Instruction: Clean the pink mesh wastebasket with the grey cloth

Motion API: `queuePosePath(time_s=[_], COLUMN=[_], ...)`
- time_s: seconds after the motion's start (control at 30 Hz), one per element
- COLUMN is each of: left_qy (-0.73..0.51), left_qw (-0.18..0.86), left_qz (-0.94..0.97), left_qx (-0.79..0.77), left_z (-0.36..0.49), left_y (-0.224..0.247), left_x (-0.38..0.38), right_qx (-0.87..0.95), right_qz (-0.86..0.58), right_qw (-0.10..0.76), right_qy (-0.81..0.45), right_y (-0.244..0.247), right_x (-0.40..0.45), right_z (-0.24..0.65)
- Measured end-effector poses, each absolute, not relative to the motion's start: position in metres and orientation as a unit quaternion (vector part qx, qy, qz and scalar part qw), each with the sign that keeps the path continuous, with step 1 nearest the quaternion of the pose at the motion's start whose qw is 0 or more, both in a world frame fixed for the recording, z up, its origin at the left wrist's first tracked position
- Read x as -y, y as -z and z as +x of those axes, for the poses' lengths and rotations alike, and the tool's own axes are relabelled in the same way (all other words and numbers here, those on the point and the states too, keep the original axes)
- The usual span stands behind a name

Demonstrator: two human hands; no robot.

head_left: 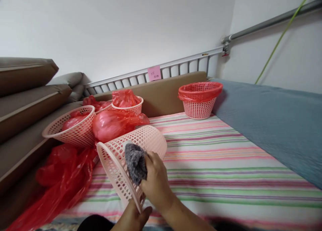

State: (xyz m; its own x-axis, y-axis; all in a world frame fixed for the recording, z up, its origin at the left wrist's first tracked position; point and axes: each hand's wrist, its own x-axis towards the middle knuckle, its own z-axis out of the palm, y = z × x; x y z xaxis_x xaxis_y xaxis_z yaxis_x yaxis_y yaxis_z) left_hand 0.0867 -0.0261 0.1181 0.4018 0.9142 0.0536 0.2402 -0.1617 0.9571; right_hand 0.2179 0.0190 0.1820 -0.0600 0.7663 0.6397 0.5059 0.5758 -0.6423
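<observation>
A pink perforated plastic basket (pixel 148 140) lies tilted on its side over the striped sheet, its open rim facing the lower left. My left hand (pixel 134 216) grips that rim at the bottom, thumb on one side and the fingers mostly hidden. Bunched in my right hand (pixel 157 177) is a dark grey fuzzy cloth (pixel 136 162), pressed against the basket's outer wall near the rim. Just behind the basket rests a red plastic bag (pixel 113 123) with a rounded pink shape showing through it.
More pink baskets (pixel 83 132) with red bags stand at the left, beside stacked brown cushions (pixel 27 100). Loose red plastic (pixel 67 170) spreads at lower left. A red-lined basket (pixel 200 105) stands at the back right by a blue-grey cover (pixel 264 117). A radiator (pixel 181 68) lines the wall.
</observation>
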Motion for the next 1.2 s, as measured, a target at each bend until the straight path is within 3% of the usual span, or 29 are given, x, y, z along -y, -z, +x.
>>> queuePosePath(time_s=[0.17,0.37,0.47,0.57,0.67,0.8,0.87,1.03,1.2], left_qy=[-0.405,-0.427,-0.441,-0.518,-0.562,-0.507,-0.474,-0.377,-0.375], left_qw=[0.583,0.542,0.510,0.387,0.190,-0.107,-0.175,-0.107,-0.058], left_qz=[0.599,0.606,0.600,0.571,0.592,0.698,0.734,0.785,0.766], left_qx=[-0.371,-0.396,-0.430,-0.507,-0.546,-0.494,-0.454,-0.479,-0.519], left_z=[0.091,0.088,0.083,0.080,0.086,0.098,0.101,0.096,0.085], left_y=[-0.146,-0.141,-0.140,-0.159,-0.189,-0.223,-0.234,-0.249,-0.254], left_x=[0.027,0.019,0.015,0.011,0.013,0.017,0.011,-0.024,-0.043], right_qx=[0.733,0.679,0.613,0.520,0.426,0.342,0.336,0.404,0.435], right_qz=[-0.409,-0.475,-0.522,-0.475,-0.338,-0.236,-0.209,-0.167,-0.194], right_qw=[0.530,0.548,0.562,0.610,0.626,0.571,0.555,0.571,0.564], right_qy=[-0.124,-0.115,-0.186,-0.363,-0.558,-0.708,-0.732,-0.695,-0.675], right_y=[-0.187,-0.167,-0.157,-0.158,-0.168,-0.180,-0.181,-0.173,-0.171], right_x=[-0.016,-0.061,-0.084,-0.096,-0.094,-0.084,-0.081,-0.074,-0.072], right_z=[0.214,0.229,0.244,0.256,0.259,0.255,0.254,0.252,0.255])
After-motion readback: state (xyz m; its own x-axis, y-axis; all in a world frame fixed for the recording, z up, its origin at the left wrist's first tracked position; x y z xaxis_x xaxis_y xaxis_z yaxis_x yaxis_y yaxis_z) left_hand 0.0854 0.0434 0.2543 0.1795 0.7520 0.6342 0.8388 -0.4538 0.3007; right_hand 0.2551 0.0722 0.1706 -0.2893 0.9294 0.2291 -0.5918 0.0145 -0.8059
